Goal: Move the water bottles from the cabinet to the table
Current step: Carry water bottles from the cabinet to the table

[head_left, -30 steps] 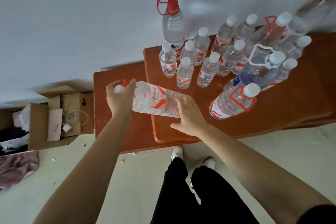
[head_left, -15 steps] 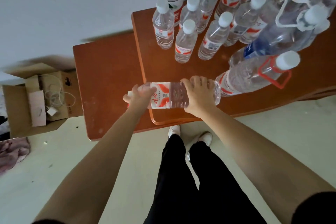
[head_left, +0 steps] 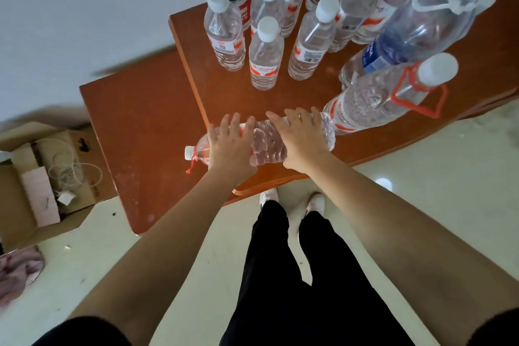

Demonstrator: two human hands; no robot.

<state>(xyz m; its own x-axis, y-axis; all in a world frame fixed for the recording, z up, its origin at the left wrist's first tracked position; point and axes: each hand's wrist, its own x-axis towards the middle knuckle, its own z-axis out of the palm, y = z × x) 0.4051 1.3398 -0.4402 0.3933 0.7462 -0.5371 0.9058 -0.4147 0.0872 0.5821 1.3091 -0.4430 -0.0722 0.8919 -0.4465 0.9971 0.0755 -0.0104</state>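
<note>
While both hands lie on it, the large water bottle (head_left: 266,146) rests on its side at the table's (head_left: 224,98) near-left corner, its cap poking out over the lower wooden top (head_left: 140,135). Left hand (head_left: 230,143) spread across the shoulder, right hand (head_left: 302,139) spread across the body, pressing, not pinching. Standing bottles (head_left: 265,56) crowd behind, so it's probably well along. Whether more wait in the cabinet, I can't tell.

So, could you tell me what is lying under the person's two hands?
A large clear bottle on its side, white cap pointing left. The left hand and right hand hide much of its body.
</note>
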